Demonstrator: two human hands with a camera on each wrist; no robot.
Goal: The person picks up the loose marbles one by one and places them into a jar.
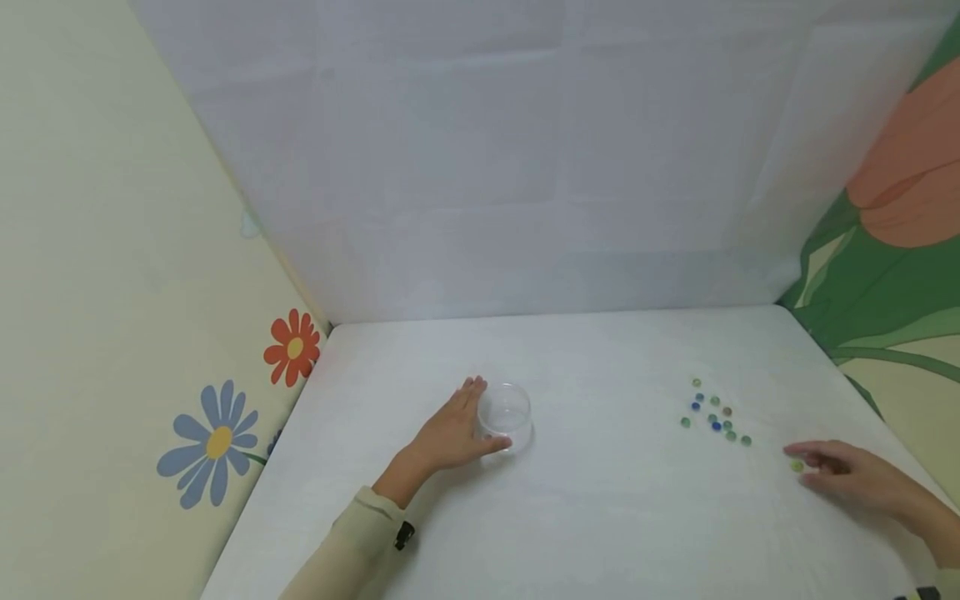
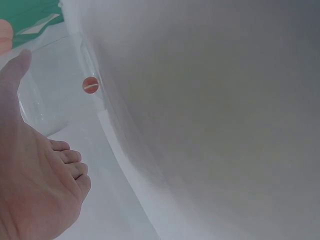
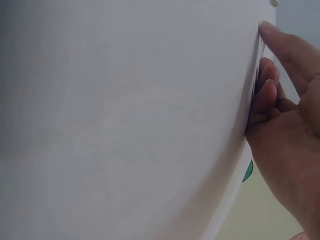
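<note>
My left hand (image 1: 450, 432) holds a clear cup (image 1: 513, 402) from its left side, thumb in front and fingers behind. In the left wrist view, an orange-red marble (image 2: 90, 85) with a pale stripe shows through the wall, by the base of the cup (image 2: 60, 75). Over at the right, the thumb and index finger of my right hand (image 1: 862, 477) are spread around a yellow-green marble (image 1: 797, 467), with gaps visible. The other fingers (image 3: 267, 95) are curled in towards the palm. Several glass marbles (image 1: 712, 418), green, blue and brownish, lie to its left.
The white-covered table (image 1: 600, 517) meets a white sheet (image 1: 480, 167) hanging at the back. A cream wall with painted flowers (image 1: 219, 442) stands on the left. Large painted tulip shapes (image 1: 907, 275) cover the right wall.
</note>
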